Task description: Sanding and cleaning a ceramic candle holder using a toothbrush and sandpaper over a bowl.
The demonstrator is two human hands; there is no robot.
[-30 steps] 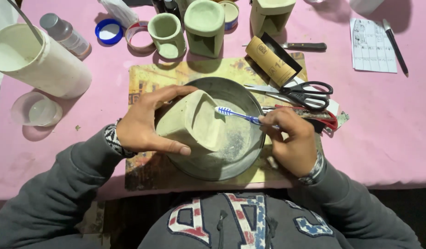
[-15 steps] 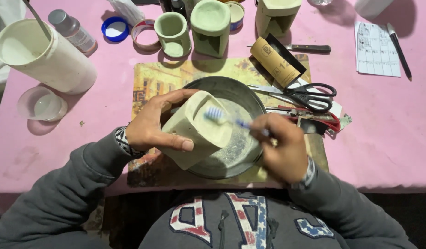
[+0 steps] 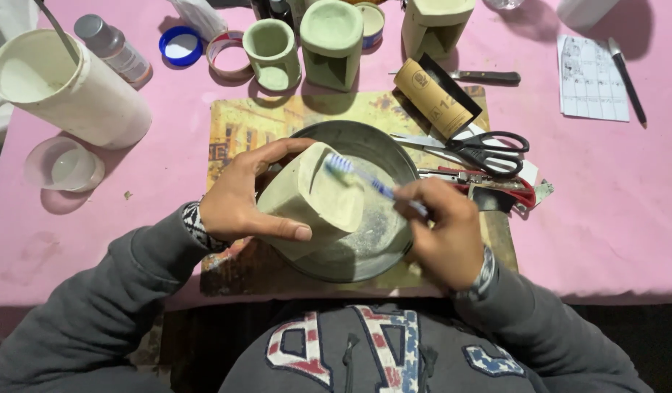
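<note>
The left hand [image 3: 241, 196] was wrapped around a pale green block [image 3: 314, 200], fingers curled on its side, holding it tilted over the round metal pan [image 3: 383, 149] near the front edge of the pink table [image 3: 612, 196]. The right hand [image 3: 445, 233] pinched a blue toothbrush [image 3: 361, 177], its bristles touching the block's top. Black scissors [image 3: 488, 149] lay just beside the pan.

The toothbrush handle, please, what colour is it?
Blue, with pale bristles; the toothbrush shows best in the head view.
</note>
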